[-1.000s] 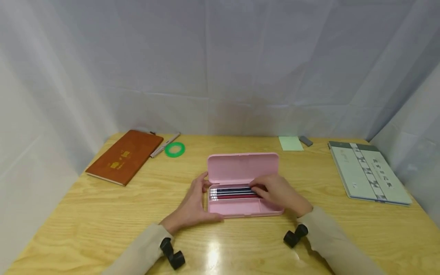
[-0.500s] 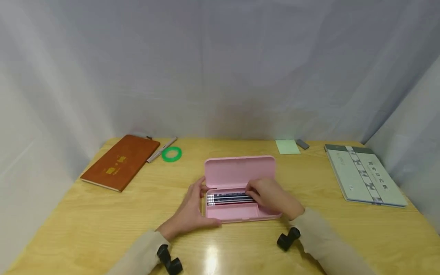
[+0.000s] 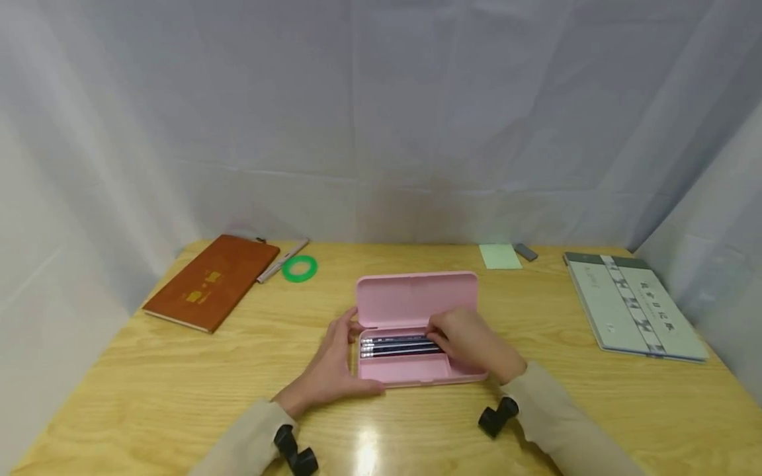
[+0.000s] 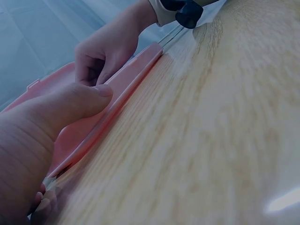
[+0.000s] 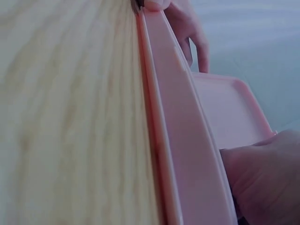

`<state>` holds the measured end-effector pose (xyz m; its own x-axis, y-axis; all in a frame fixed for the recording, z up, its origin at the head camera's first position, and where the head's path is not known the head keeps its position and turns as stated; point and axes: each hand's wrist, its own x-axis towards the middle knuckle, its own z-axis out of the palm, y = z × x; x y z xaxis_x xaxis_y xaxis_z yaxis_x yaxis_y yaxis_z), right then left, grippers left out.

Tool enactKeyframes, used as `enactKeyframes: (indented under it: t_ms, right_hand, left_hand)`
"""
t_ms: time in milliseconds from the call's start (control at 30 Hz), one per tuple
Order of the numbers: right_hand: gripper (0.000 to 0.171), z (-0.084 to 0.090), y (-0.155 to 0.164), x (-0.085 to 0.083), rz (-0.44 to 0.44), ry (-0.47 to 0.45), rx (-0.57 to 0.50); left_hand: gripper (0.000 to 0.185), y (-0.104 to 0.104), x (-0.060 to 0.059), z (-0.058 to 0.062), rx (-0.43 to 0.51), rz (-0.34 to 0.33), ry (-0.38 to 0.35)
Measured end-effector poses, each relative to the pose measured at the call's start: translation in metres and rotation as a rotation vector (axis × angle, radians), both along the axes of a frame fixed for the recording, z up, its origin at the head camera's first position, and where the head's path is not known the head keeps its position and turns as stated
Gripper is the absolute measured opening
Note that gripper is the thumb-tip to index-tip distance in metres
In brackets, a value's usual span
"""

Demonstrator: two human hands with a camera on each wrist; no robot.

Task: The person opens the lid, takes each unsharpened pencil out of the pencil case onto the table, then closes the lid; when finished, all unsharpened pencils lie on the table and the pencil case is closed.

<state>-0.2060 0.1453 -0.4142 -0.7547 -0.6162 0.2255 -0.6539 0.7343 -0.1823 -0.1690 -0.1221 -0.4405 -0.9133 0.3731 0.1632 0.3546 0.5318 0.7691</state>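
An open pink pencil case (image 3: 411,375) lies on the table with its lid (image 3: 417,297) raised at the back. Several pencils (image 3: 393,348), dark with silvery ends, lie side by side in its rear compartment. My left hand (image 3: 333,370) grips the left end, thumb along the front edge and fingers behind; the left wrist view shows the thumb (image 4: 93,99) on the case's rim. With curled fingers, my right hand (image 3: 467,338) pinches at the pencils' right ends and hides them. The right wrist view shows the case's front wall (image 5: 183,112), with the right fingers inside beyond it.
Far left lie a brown notebook (image 3: 213,283), a grey pen (image 3: 282,261) and a green tape roll (image 3: 299,268). Pale green sticky notes (image 3: 501,256) and a grey eraser (image 3: 526,252) sit at the back right. Pale notebooks (image 3: 634,304) are at right, before a white curtain.
A red pencil seen at the front of the row earlier no longer shows; the row now looks dark. The right hand has shifted slightly left; the left hand keeps its grip.
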Motion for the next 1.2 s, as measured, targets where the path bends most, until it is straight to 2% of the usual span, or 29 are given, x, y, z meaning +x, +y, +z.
enactKeyframes:
  t_ms: [167, 233, 333, 433, 600, 967, 1100, 1200]
  right_hand:
    - [0.014, -0.003, -0.005, 0.006, -0.032, 0.074, 0.053]
    - [0.016, -0.004, -0.005, 0.007, -0.036, 0.074, 0.048]
    - [0.013, -0.004, -0.003, 0.006, -0.031, 0.036, 0.01]
    - [0.009, -0.003, 0.002, 0.004, 0.01, 0.005, -0.027]
    - [0.016, 0.0, 0.01, 0.002, 0.073, -0.055, -0.054]
    - [0.007, 0.005, 0.008, 0.001, 0.046, -0.271, -0.193]
    - [0.008, 0.005, 0.007, 0.003, 0.048, -0.282, -0.191]
    - [0.007, 0.008, 0.008, 0.007, 0.057, -0.234, -0.2]
  left_hand:
    - [0.136, 0.0, 0.0, -0.002, 0.0, -0.002, -0.013]
    - [0.136, 0.0, 0.001, -0.003, 0.001, -0.003, -0.014]
    - [0.136, 0.001, 0.001, -0.004, 0.001, -0.002, -0.009]
    - [0.136, 0.001, 0.001, -0.003, 0.002, 0.002, -0.001]
    - [0.136, 0.001, -0.001, -0.002, 0.001, 0.004, 0.004]
    - [0.136, 0.0, -0.001, 0.0, 0.0, 0.0, -0.014]
    - [0.135, 0.0, -0.001, 0.0, -0.006, -0.007, -0.014]
    - [0.135, 0.0, -0.001, -0.001, -0.008, -0.004, -0.009]
